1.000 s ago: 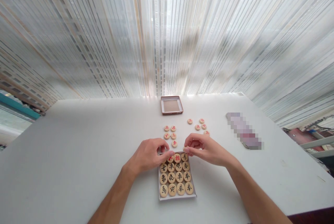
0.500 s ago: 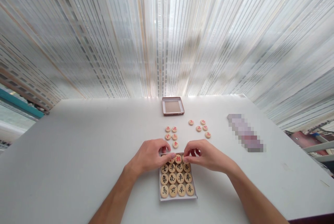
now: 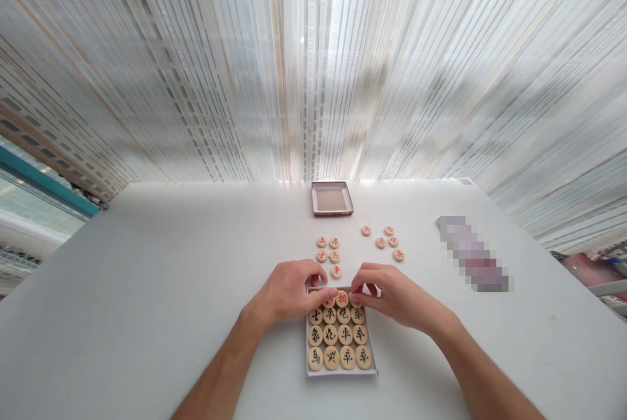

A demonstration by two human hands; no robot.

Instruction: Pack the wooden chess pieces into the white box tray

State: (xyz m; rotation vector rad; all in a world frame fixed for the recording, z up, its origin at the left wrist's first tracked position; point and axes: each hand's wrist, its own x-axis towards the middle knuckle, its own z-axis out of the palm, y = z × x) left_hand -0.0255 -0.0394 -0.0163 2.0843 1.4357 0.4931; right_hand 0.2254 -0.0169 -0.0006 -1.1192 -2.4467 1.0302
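Observation:
A shallow white box [image 3: 341, 372] sits near me with rows of round wooden Chinese chess pieces: black-marked ones in the nearer rows, red-marked ones in the far row. My left hand [image 3: 292, 289] rests over its far left corner. The thumb lies across the far row, touching a red piece, while the curled index finger stays apart from it. At the far right corner my right hand [image 3: 385, 289] pinches a piece [image 3: 356, 301], largely covered by the fingertips. Between the hands a red-marked piece [image 3: 341, 298] shows in the far row.
Beyond the box, several loose red-marked pieces [image 3: 334, 257] lie on the white table [image 3: 196, 276], with another group [image 3: 381, 243] to their right. A box lid [image 3: 332, 199] lies at the back, inside up. A blurred-out object [image 3: 474, 253] is at the right. Pale curtains [image 3: 313, 67] hang behind.
The view has swung slightly left, so everything appears shifted right. Both hands keep nearly the same places at the box's far row; the loose pieces have not moved.

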